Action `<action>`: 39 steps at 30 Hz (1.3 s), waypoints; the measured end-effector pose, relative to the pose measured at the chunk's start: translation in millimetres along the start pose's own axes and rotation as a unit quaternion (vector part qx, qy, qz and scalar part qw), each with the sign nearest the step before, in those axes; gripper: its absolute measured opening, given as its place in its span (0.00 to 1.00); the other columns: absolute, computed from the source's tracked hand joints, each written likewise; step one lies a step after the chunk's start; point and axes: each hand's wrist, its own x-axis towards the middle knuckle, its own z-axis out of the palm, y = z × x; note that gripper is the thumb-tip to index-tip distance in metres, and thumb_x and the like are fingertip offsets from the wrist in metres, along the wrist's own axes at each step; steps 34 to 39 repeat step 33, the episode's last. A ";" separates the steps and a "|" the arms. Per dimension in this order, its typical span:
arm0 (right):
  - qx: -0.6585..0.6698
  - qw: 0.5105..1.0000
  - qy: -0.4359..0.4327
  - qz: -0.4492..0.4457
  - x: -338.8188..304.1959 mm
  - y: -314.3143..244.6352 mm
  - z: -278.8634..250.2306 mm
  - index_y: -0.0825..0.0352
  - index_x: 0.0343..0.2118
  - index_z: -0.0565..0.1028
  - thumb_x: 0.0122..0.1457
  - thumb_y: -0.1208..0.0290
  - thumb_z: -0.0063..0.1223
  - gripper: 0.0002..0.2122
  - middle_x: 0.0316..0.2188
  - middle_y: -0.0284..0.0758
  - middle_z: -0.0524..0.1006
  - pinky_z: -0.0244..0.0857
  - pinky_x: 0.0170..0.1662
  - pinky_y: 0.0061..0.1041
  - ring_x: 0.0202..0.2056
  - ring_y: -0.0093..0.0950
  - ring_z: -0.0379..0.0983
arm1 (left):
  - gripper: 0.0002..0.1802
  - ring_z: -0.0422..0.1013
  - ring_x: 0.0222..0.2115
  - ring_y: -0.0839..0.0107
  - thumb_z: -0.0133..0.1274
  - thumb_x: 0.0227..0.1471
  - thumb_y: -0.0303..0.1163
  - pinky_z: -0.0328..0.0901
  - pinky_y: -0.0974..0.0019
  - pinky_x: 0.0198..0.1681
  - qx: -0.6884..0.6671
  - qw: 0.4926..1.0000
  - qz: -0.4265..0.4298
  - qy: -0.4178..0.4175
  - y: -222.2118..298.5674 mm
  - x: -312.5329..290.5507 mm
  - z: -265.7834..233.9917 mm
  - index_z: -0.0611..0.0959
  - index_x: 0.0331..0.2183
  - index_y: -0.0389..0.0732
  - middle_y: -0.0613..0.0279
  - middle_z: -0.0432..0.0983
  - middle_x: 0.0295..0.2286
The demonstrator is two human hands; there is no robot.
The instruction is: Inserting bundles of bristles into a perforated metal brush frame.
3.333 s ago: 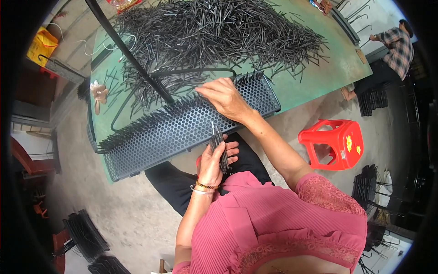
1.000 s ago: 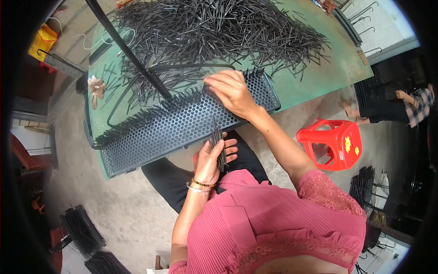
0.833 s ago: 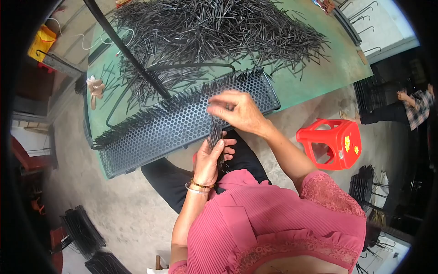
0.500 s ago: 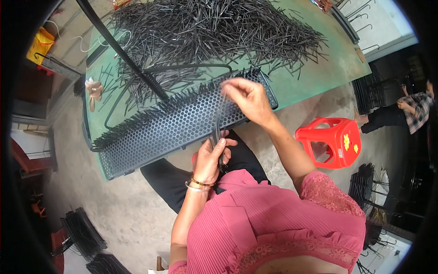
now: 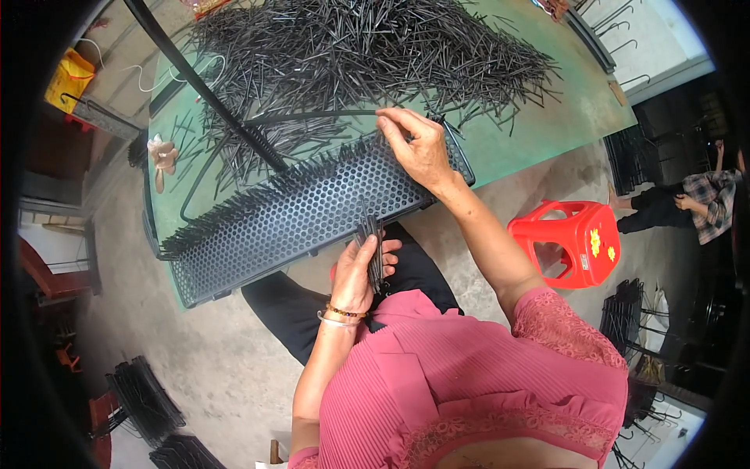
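Note:
A long black panel (image 5: 312, 219) full of small round holes lies slanted along the near edge of the table. Short black strips (image 5: 234, 205) stand in a dense row along its far side. My left hand (image 5: 353, 283) is closed round a bundle of thin black strips (image 5: 370, 236), held upright just in front of the panel's near edge. Over the right end of the row is my right hand (image 5: 422, 152), its thumb and fingers bent together at the strips. Whatever sits between those fingertips is too small to make out.
A big heap of loose black strips (image 5: 375, 55) covers the far part of the green table (image 5: 570, 117). A black pole (image 5: 195, 78) slants over the panel's left half. To my right stands a red plastic stool (image 5: 574, 242); another person (image 5: 699, 203) is farther right.
My right hand has moved slightly up and left over the far row of strips, its fingers now lower onto it. The left hand keeps the bundle in about the same place.

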 end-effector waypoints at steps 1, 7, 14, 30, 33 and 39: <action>-0.001 1.000 0.001 0.000 -1.1 1.2 0.8 0.70 0.35 0.77 0.55 0.74 0.53 0.07 0.28 0.37 0.78 0.65 0.27 0.18 0.25 0.22 0.73 | 0.12 0.73 0.25 0.72 0.42 0.59 0.34 0.70 0.74 0.26 0.011 1.000 0.004 -0.006 0.0 -0.2 0.1 0.70 0.40 0.36 0.48 0.76 0.34; -0.054 0.995 -0.038 -0.069 -12.3 4.7 7.7 0.69 0.32 0.78 0.51 0.76 0.55 0.06 0.31 0.37 0.75 0.67 0.31 0.26 0.32 0.30 0.73 | 0.11 0.73 0.25 0.72 0.41 0.59 0.33 0.69 0.73 0.26 -0.005 1.000 -0.006 -0.019 -2.5 0.0 -0.8 0.70 0.41 0.36 0.48 0.76 0.34; -0.115 0.984 -0.048 -0.124 -14.2 -1.8 7.3 0.70 0.31 0.77 0.49 0.77 0.56 0.06 0.31 0.37 0.74 0.66 0.38 0.29 0.33 0.34 0.71 | 0.11 0.73 0.25 0.73 0.40 0.60 0.32 0.69 0.74 0.26 0.018 0.999 0.004 -0.026 -1.2 -0.6 1.3 0.70 0.41 0.36 0.48 0.76 0.34; 0.285 0.858 -0.314 0.289 -32.5 -36.5 -11.4 0.74 0.36 0.76 0.55 0.72 0.55 0.10 0.30 0.33 0.77 0.68 0.37 0.18 0.32 0.18 0.72 | 0.15 0.68 0.22 0.79 0.42 0.59 0.35 0.62 0.78 0.22 0.079 0.992 0.076 -0.059 5.9 -7.0 8.5 0.70 0.44 0.35 0.51 0.76 0.33; 0.270 0.899 -0.215 0.268 -18.7 -39.1 -13.0 0.71 0.35 0.77 0.56 0.72 0.54 0.08 0.28 0.32 0.78 0.68 0.37 0.18 0.32 0.18 0.72 | 0.17 0.67 0.22 0.80 0.43 0.59 0.37 0.62 0.78 0.23 0.032 0.997 0.031 -0.069 3.7 -2.8 -0.5 0.70 0.46 0.35 0.51 0.76 0.34; 0.270 0.899 -0.215 0.268 -18.7 -39.1 -13.0 0.71 0.35 0.77 0.56 0.72 0.54 0.08 0.28 0.32 0.78 0.68 0.37 0.18 0.32 0.18 0.72 | 0.17 0.67 0.22 0.80 0.43 0.59 0.37 0.62 0.78 0.23 0.032 0.997 0.031 -0.069 3.7 -2.8 -0.5 0.70 0.46 0.35 0.51 0.76 0.34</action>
